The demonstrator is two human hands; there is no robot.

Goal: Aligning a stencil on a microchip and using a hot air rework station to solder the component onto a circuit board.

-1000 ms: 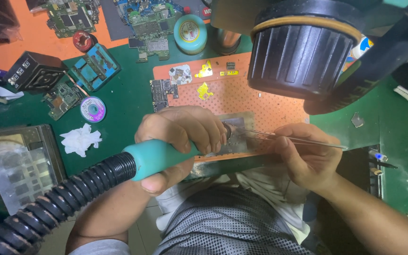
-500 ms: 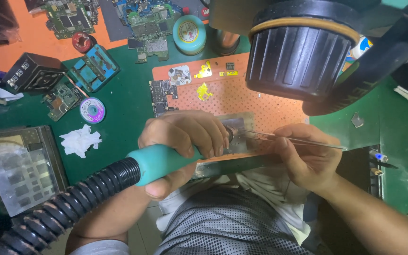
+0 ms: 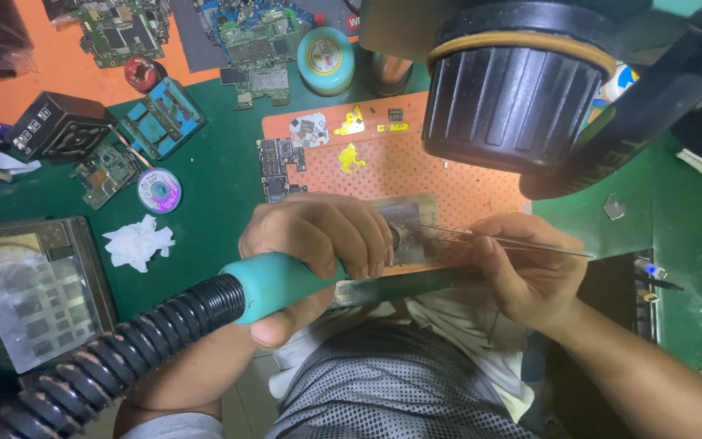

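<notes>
My left hand grips the teal handle of a hot-air tool whose ribbed black hose runs off to the lower left. Its nozzle points at a small metal plate lying on the orange perforated mat. My right hand holds thin metal tweezers, their tips resting on the same plate beside the nozzle. A black microscope head hangs above the mat, hiding its right part.
Circuit boards and small yellow parts lie on the mat's left side. A solder wick spool, crumpled white tissue, blue fixture, black block, round teal tin and clear parts box sit on the green mat.
The left hand and hot-air handle have shifted slightly to the right. The right hand and tweezers have stayed in place.
</notes>
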